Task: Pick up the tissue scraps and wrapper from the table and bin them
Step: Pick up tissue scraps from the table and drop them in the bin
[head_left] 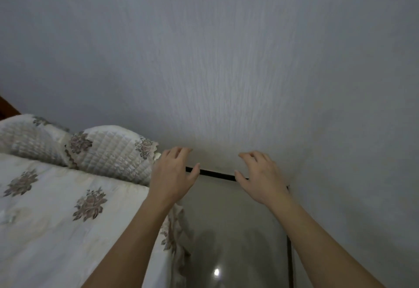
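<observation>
While both bare arms reach out in front, the left hand (174,174) and the right hand (260,176) hang in the air side by side, a little apart, with their backs up. Each grip is let go: the fingers (256,157) are spread and only softly bent, and they hold nothing. The tissue scraps and the wrapper do not show in this view, so where they are cannot be told.

Behind the hands a thin dark strip (215,173) runs along the bottom of a pale grey wall (226,60) with fine up-and-down lines in it. The wall fills most of the view. Below the hands is a smooth, shiny floor (238,224), and a small bright spot of light (217,272) shines on it.

On the left is a bed (45,231) with a creamy white cover that has brown-grey flowers on it. The cover's edge hangs down beside the left arm. Two puffy quilted pillows (108,151) lie at the far end of the bed by the wall, one next to the other. The corner of the nearer pillow is just beside the left hand. A bit of brown wood (5,106) peeks in at the far left edge.
</observation>
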{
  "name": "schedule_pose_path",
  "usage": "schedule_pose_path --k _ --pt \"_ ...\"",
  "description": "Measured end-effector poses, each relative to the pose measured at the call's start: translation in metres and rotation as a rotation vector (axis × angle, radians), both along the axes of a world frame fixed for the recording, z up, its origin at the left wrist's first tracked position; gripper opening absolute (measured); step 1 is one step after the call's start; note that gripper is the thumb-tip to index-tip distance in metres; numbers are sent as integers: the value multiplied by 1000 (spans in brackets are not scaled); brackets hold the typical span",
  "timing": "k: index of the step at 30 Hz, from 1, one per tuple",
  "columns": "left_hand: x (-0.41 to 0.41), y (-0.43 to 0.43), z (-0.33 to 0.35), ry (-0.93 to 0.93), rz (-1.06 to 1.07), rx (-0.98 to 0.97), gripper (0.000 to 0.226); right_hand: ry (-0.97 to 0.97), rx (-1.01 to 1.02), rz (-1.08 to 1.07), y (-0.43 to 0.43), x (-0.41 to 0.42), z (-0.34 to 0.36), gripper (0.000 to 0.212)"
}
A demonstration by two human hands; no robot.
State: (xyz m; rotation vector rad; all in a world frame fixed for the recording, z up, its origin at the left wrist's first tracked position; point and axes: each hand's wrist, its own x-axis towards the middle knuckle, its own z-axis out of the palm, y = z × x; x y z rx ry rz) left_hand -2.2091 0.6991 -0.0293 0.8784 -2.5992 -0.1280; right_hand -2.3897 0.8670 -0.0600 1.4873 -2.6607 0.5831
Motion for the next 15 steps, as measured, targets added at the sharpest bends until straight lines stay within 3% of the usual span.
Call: schedule_pose_path --k 15 --pt "-115 -147 -12 -25 172 35 49 -23 -14 226 -193 -130 -16 49"
